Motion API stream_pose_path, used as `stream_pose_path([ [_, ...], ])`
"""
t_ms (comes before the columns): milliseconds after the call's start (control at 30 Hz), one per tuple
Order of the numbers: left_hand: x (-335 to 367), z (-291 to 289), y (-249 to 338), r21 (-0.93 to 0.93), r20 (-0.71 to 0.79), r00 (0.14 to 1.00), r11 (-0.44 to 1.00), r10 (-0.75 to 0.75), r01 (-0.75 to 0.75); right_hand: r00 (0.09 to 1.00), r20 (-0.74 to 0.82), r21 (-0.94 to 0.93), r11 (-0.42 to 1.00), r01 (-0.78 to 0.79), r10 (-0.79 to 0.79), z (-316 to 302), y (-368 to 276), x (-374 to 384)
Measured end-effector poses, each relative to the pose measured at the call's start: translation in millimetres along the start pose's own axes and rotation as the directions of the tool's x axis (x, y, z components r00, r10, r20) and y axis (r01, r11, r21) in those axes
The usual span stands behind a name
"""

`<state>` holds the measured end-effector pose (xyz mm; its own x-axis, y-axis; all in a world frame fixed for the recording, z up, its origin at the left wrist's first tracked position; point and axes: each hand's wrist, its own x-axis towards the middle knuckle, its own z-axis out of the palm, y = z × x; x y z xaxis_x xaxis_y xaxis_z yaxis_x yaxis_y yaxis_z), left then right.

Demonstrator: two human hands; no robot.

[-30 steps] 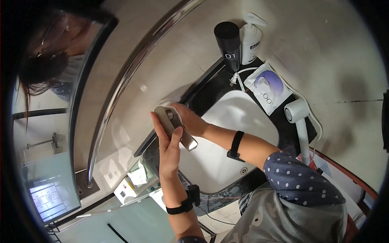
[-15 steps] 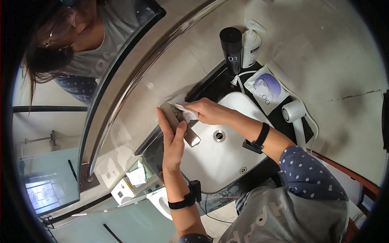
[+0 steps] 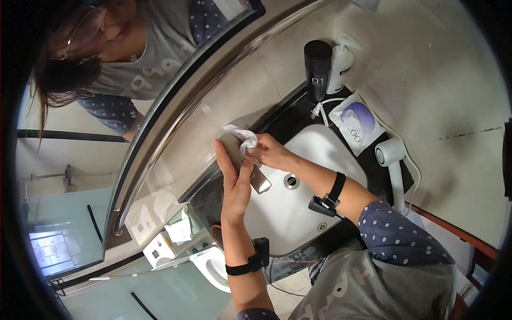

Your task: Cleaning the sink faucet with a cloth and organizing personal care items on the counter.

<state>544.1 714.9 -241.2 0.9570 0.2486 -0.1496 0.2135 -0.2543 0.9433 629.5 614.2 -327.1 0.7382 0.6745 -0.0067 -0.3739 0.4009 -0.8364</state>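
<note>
A grey metal tap (image 3: 260, 182) with a shiny flat end reaches over the white sink (image 3: 320, 152). My left hand (image 3: 234, 192) is closed around its side, the thumb on one edge and the fingers along the other. A crumpled white cloth or tissue (image 3: 241, 133) lies over the tap's upper part. Pinched on that white piece, my right hand (image 3: 270, 153) presses at the tap's right side. The base of the tap is hidden behind the hands and the cloth.
Behind the sink stand a black cylindrical bottle (image 3: 318, 69) and a white pump bottle (image 3: 340, 69). A white and purple packet (image 3: 356, 124) and a white hair dryer (image 3: 392, 154) with its cord lie on the black counter (image 3: 290, 118). A metal-edged mirror (image 3: 176, 114) curves along the left.
The white cloth has shifted up over the tap's top, and my right hand has moved with it. My left hand stays on the tap. The whole view has shifted slightly.
</note>
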Motion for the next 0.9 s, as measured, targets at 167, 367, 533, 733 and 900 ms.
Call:
stream_pose_path([
  [167,0,1,-4,0.059,0.01,0.999,0.997,0.045,-0.046,0.989,-0.092,-0.279,0.956,0.088,-0.118,-1,5,9],
  [367,-2,5,13,-0.173,0.079,0.997,0.985,-0.006,0.019,0.973,-0.228,-0.624,0.76,-0.181,0.045,-27,51,9],
  [533,-36,-23,4,-0.299,-0.118,0.993,0.954,-0.028,-0.008,0.932,0.204,-0.878,0.365,0.309,-0.298,-47,31,-28],
  [733,-137,-29,-7,-0.376,-0.435,0.889,0.926,-0.146,-0.032,0.95,0.153,-0.825,0.495,0.274,-0.271,-16,32,-26],
  [900,-205,1,-50,-0.521,-0.313,0.91,0.85,-0.272,0.075,0.787,0.052,-0.998,0.005,0.07,-0.615,-24,125,20],
])
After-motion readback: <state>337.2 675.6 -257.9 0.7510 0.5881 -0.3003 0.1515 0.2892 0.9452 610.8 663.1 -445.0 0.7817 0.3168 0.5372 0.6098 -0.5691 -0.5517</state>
